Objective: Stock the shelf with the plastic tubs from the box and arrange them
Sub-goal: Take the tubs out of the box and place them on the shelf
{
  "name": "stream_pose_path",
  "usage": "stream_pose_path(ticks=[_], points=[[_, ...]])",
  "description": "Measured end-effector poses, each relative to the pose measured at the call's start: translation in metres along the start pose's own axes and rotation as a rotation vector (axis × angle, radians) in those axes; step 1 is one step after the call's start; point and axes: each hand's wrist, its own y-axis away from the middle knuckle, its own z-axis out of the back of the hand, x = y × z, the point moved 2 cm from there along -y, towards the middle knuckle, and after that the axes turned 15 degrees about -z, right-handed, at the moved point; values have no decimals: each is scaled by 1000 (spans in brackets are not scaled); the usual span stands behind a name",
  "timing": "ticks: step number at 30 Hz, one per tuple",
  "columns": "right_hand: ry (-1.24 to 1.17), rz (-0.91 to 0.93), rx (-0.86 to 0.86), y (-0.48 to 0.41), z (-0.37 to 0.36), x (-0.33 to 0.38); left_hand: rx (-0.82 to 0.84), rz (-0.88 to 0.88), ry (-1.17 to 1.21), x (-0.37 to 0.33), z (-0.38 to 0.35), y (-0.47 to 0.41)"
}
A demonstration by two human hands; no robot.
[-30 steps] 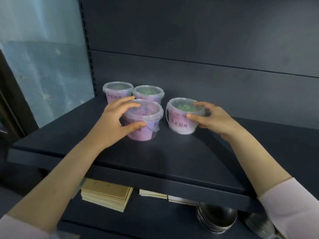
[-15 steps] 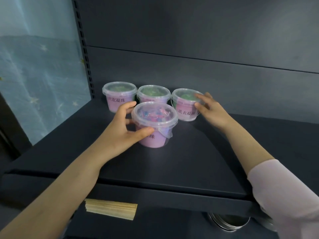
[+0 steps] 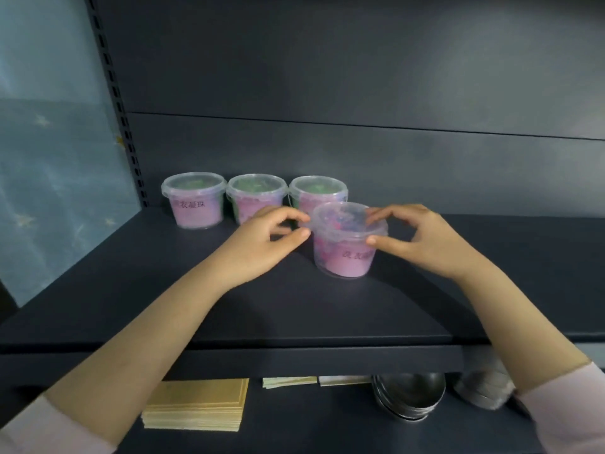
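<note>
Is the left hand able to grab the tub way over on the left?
Probably yes. The leftmost tub has bare shelf in front, nothing between it and the left hand, which must first let go of the front tub.

I'm picking up dark Chinese characters on the pink band of the front tub (image 3: 347,257): 洗衣. After that the line curves away round the side and I lose it. Behind that tub and far to its left, the leftmost tub (image 3: 195,208) has dark print too. There I get 衣凝珠, with one character ahead of them too smeared to call. The middle tub (image 3: 253,198) and the right-hand tub (image 3: 316,193), behind the front tub, show pink bands but nothing I can read. Below the front tub and to its left, the yellow pad stack (image 3: 196,406) has a small corner mark, too tiny to read.
</note>
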Motion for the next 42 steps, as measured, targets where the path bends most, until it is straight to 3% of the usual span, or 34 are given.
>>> stream_pose_path(ticks=[5, 12, 19, 28, 32, 36, 42], points=[[30, -126, -126, -4, 46, -67, -57, -148, -362, -10, -37, -57], [119, -270, -188, -43, 76, -145, -100, 73, -716, -1, -91, -93], [41, -303, -216, -64, 95, -191, -151, 63, -857, 2, -104, -86], [39, -296, -244, -62, 91, -180, -9, 100, -927, -7, -100, -81], [114, -237, -292, -14, 104, -149, -53, 86, -849, -38, -95, -67], [203, -196, -422, 66, 111, -110, -166, -116, -794, -88, -100, -36], [326, -304, -630, 231, 103, -85, -192, -325, -689, -144, -161, 44]])
